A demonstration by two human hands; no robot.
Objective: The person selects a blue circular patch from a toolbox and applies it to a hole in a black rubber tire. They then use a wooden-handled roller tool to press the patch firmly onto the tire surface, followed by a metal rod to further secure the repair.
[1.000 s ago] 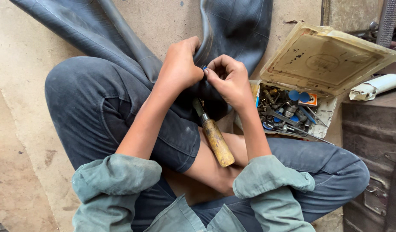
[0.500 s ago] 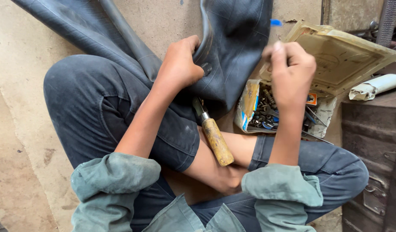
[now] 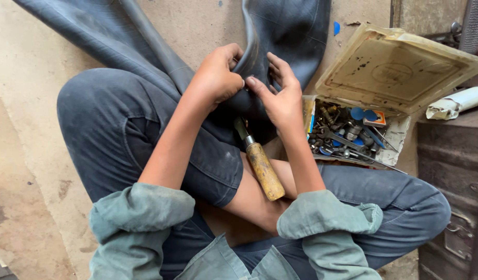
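Bare concrete floor [image 3: 36,103] underneath, stained and dusty, with crossed legs in dark trousers resting on it. Draped over the raised left knee and trailing toward the far edge of the floor: a black rubber inner tube [image 3: 291,36], limp and folded. Left hand [image 3: 215,78] curled shut around a fold of the tube, thumb pressed against the rubber. Right hand [image 3: 283,98] half open, fingertips pinching the same fold from the other side, touching the left thumb. Wooden-handled tool [image 3: 260,161] lying loose in the lap just below both hands, gripped by neither. Open tin of small parts [image 3: 348,135] at the right knee, lid [image 3: 400,67] tipped up behind it.

To work the fold well, judging from this: keep rubber taut between both hands, pinch close to the spot under inspection, avoid creasing across it, keep the tool's metal end away from the tube.
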